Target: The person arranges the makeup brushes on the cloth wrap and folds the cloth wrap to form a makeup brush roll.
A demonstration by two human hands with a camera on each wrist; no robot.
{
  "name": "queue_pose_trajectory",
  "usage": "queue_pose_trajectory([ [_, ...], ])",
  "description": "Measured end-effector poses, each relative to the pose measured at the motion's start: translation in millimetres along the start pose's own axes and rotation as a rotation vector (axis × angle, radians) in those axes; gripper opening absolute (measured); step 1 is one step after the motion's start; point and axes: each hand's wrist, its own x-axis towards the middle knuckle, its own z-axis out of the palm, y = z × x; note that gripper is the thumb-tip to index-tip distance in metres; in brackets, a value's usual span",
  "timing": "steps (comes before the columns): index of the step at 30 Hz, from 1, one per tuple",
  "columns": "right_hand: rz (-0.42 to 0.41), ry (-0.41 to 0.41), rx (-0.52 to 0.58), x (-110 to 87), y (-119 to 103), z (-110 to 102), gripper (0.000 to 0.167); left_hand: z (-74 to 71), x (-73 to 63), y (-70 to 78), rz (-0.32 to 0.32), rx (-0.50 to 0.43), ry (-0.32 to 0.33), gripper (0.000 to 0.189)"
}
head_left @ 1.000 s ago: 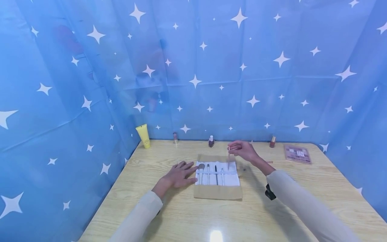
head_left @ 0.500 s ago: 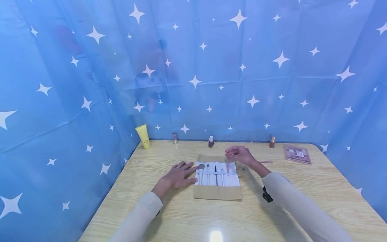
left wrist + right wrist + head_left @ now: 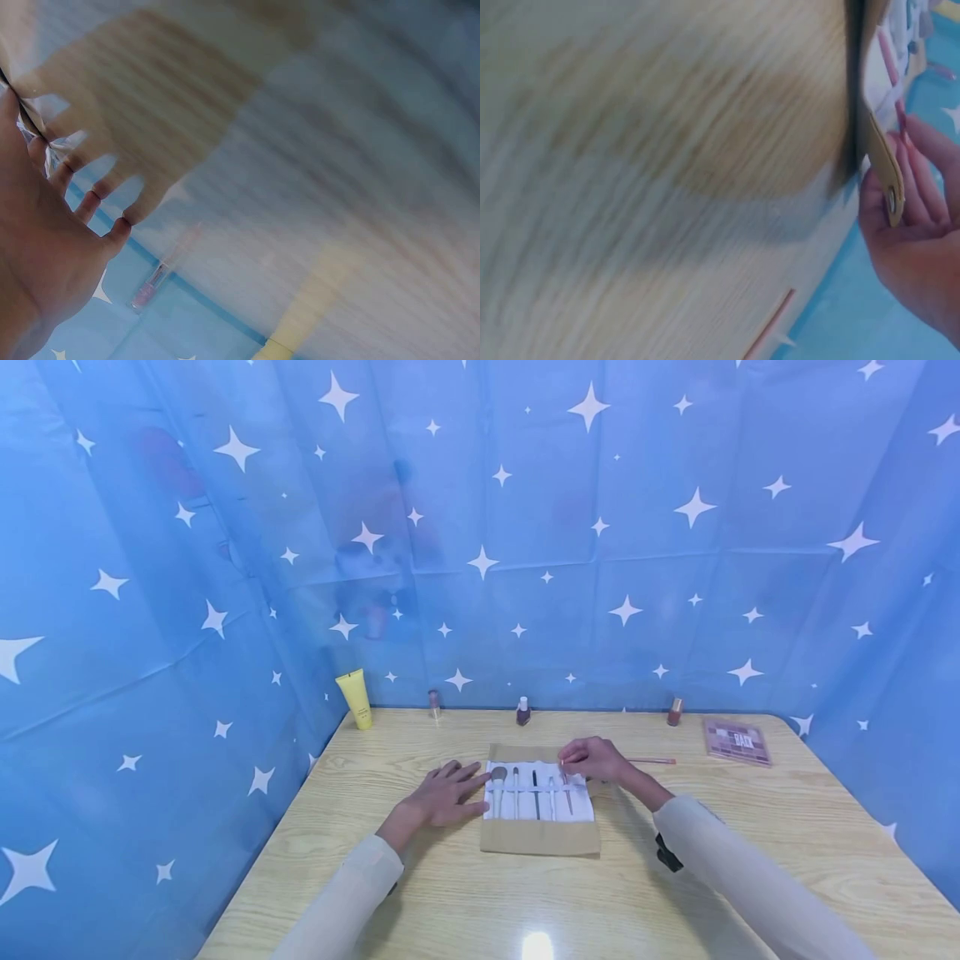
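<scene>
A tan makeup brush roll (image 3: 540,839) lies unfolded on the table, its white lining holding several brushes under a band. My right hand (image 3: 596,759) pinches the upper end of a slim pink makeup brush (image 3: 567,795) at the roll's right side. That brush slants down across the band, as the right wrist view also shows beside the roll's tan flap (image 3: 886,161). With fingers spread, my left hand (image 3: 444,795) rests at the roll's left edge, near a fluffy large-headed brush (image 3: 498,773). In the left wrist view the left hand (image 3: 52,247) hides most of the roll.
Along the back stand a yellow tube (image 3: 356,699), a lipstick (image 3: 434,704), a dark nail polish bottle (image 3: 522,712) and a reddish one (image 3: 675,712). A palette (image 3: 737,742) lies at right. Another pink stick (image 3: 654,761) lies behind my right wrist. A starry blue curtain (image 3: 480,635) hangs behind.
My right hand has come down and slightly left, and the pink brush has moved from above the lining to down across the band. The left hand has stayed put.
</scene>
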Motion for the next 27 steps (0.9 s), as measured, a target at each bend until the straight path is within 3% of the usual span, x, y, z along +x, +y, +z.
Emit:
queue_pose_trajectory([
  [7, -0.072, -0.010, -0.073, -4.0, 3, 3, 0.017, -1.1, -1.3, -0.4, 0.002, 0.006, 0.004, 0.069],
  [17, -0.153, -0.035, -0.094, -11.3, 5, 4, 0.013, 1.5, -0.8, -1.6, 0.000, -0.002, 0.006, 0.071],
  [27, -0.160, -0.071, -0.057, -16.2, 4, 0, 0.011, 0.1, -0.1, 0.1, -0.001, 0.001, 0.009, 0.072],
])
